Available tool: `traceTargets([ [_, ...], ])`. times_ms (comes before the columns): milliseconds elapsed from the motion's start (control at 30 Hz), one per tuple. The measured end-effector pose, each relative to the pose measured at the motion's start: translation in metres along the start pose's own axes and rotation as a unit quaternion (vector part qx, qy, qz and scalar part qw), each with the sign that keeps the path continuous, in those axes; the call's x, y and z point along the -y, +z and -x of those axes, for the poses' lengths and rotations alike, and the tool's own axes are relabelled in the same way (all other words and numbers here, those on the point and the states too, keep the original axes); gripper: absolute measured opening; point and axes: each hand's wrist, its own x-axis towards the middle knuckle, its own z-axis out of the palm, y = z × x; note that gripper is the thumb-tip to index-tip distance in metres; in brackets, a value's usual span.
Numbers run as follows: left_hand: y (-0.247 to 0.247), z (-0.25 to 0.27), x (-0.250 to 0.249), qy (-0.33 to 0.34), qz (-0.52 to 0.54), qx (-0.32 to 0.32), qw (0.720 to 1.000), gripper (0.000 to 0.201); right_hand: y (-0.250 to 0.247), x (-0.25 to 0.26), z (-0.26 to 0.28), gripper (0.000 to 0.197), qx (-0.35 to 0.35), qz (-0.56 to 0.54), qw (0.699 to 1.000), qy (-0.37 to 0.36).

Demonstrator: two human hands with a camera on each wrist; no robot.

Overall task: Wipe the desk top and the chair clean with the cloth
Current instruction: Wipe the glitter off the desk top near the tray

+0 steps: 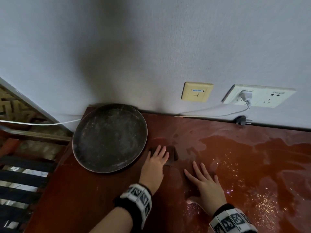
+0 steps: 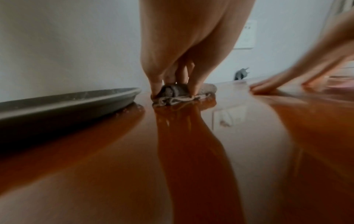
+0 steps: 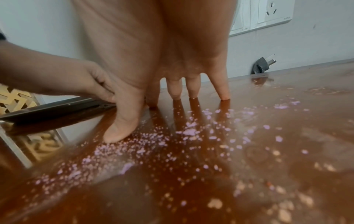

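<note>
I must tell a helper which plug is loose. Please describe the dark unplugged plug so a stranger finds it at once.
Start at the white double wall socket above the reddish-brown wooden desk top. Just below it, at the desk's back edge, lies the dark grey plug. Unlike the white plug seated in the socket, its prongs are bare.

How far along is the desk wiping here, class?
Done: nothing looks fully clean. In hand: the left hand presses the cloth on the desk top beside the round tray. Left: wet patches and pale specks by the right hand; chair not judged.

"BELDEN" on beige wall plate
</note>
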Motion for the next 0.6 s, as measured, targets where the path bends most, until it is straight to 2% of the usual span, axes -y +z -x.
traceTargets([
  [100,0.021,0.018,-0.001,0.013,0.009,-0.005,1.0,0.046,0.0,0.0,0.001,0.097,0.004,0.002,1.0,-0.001],
  [233,-0.003,-0.021,-0.004,-0.035,0.006,-0.04,0.999,0.053,-0.001,0.003,0.001,0.096,0.007,-0.003,1.0,-0.003],
  [300,-0.02,-0.042,-0.007,-0.068,-0.017,0.002,0.998,0.059,-0.004,0.005,0.001,0.093,0.013,0.0,1.0,0.0],
  [367,-0.026,-0.052,-0.015,-0.103,-0.058,0.055,0.992,0.056,-0.014,0.005,-0.001,0.084,0.011,0.003,1.0,0.004],
  [433,-0.025,-0.045,-0.03,-0.141,-0.069,0.069,0.985,0.059,-0.032,0.004,-0.012,0.078,-0.022,-0.003,1.0,0.004],
  [467,-0.02,-0.039,-0.035,-0.155,-0.056,0.069,0.984,0.06,-0.042,0.002,-0.021,0.079,-0.042,-0.008,0.999,0.004],
  [567,-0.012,-0.025,-0.038,-0.142,-0.045,-0.027,0.988,0.057,-0.065,-0.003,-0.057,0.087,-0.063,-0.009,0.998,0.01],
  [600,-0.014,-0.026,-0.034,-0.13,-0.037,-0.012,0.991,0.057,-0.069,-0.004,-0.067,0.09,-0.055,-0.008,0.998,0.015],
])
